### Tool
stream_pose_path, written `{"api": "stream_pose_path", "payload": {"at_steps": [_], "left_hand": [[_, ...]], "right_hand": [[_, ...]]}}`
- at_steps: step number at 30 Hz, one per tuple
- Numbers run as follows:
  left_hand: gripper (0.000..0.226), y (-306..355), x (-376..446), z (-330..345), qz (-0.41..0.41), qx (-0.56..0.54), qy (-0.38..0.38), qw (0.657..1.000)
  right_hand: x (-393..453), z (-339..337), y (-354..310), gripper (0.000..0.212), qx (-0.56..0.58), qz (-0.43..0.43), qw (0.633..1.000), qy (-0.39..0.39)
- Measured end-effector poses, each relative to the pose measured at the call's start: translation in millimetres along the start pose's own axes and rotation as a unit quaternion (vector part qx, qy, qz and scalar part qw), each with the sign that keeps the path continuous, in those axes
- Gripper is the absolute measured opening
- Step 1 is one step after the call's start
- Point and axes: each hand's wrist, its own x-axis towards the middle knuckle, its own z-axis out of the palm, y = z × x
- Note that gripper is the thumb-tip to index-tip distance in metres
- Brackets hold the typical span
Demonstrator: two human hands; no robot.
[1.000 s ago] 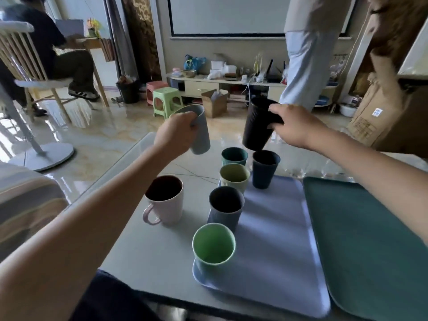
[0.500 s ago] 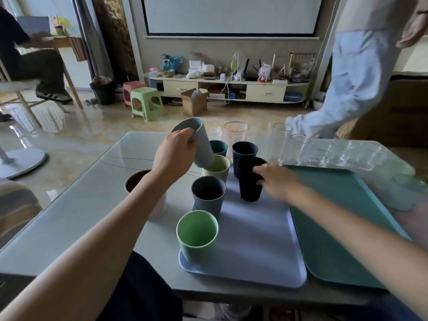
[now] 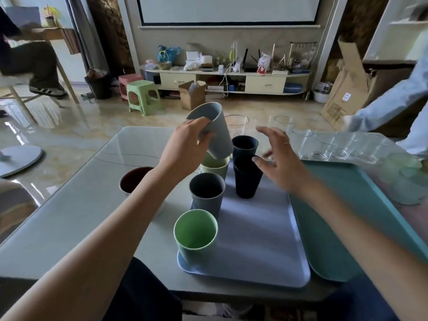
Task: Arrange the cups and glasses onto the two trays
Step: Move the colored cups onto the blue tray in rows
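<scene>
Just one wide-angle head cam here, looking forward and down over the worktop (image 3: 76, 218) from close up, with the room's far wall (image 3: 231, 38) behind.

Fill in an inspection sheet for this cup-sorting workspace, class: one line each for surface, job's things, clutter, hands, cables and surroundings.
Surface: grey table carrying a lilac tray and a teal tray side by side.
Job's things: green cup, grey cup, pale cup and two dark cups on the lilac tray; mug on the table; clear glasses behind the teal tray, which holds nothing.
Clutter: nothing seen on the table.
Hands: left hand grips a tilted blue-grey cup in the air; right hand is open above the dark cups.
Cables: white cable at the TV unit.
Surroundings: stools, cardboard boxes, two other people.
</scene>
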Motion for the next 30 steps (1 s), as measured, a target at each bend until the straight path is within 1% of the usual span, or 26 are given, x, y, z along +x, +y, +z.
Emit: {"api": "stream_pose_path", "payload": {"at_steps": [2, 4, 6, 8, 10, 13, 15, 16, 19, 22, 24, 26, 28, 30], "left_hand": [[0.011, 12.0, -4.2, 3.0, 0.019, -0.022, -0.02, 0.999], [0.011, 21.9, -8.2, 9.2, 0.042, -0.055, -0.056, 0.996], [0.011, 30.3, -11.6, 16.1, 0.066, -0.075, -0.083, 0.991], [0.012, 37.0, -14.0, 22.5, 0.082, -0.078, -0.096, 0.989], [0.022, 39.3, -15.6, 24.9, 0.078, -0.083, -0.095, 0.989], [0.034, 24.5, -16.8, 12.9, 0.022, -0.09, -0.065, 0.994], [0.032, -0.1, -19.3, -0.8, -0.015, -0.05, -0.044, 0.998], [0.029, -14.9, -22.5, -7.8, -0.031, -0.016, -0.045, 0.998], [0.021, -51.4, -40.8, -27.1, -0.074, 0.066, -0.069, 0.993], [0.02, -69.9, -61.9, -40.6, -0.136, 0.107, -0.094, 0.98], [0.022, -78.2, -74.9, -44.5, -0.161, 0.162, -0.125, 0.966], [0.025, -83.7, -86.0, -47.3, -0.158, 0.21, -0.16, 0.952], [0.022, -88.0, -94.0, -51.3, -0.177, 0.234, -0.196, 0.936], [0.02, -92.1, -98.4, -51.5, -0.204, 0.246, -0.252, 0.913]], "right_hand": [[2.6, -4.6, -12.7, 0.078, 0.089, 0.033, 0.995, -0.01], [2.6, -3.6, -17.1, 0.091, 0.131, 0.056, 0.989, -0.03], [1.8, -1.6, -15.1, 0.095, 0.167, 0.067, 0.983, -0.043], [1.4, -2.0, -12.7, 0.09, 0.21, 0.083, 0.973, -0.046], [0.1, -3.5, -10.2, 0.08, 0.225, 0.091, 0.969, -0.042], [-4.4, -9.2, -7.4, 0.073, 0.227, 0.115, 0.967, -0.029], [-10.7, -13.9, -1.4, 0.072, 0.251, 0.127, 0.959, -0.03], [-14.5, -15.5, 1.9, 0.073, 0.255, 0.127, 0.958, -0.036], [-28.0, -17.3, 3.5, 0.075, 0.246, 0.114, 0.961, -0.058], [-39.7, -13.8, 0.1, 0.074, 0.249, 0.098, 0.962, -0.065], [-46.0, -9.7, -0.6, 0.073, 0.249, 0.095, 0.961, -0.076], [-52.2, -1.7, 0.3, 0.073, 0.225, 0.101, 0.963, -0.106], [-57.9, 9.9, 4.5, 0.074, 0.185, 0.118, 0.968, -0.123], [-60.8, 22.7, 10.9, 0.075, 0.152, 0.128, 0.973, -0.118]]}}
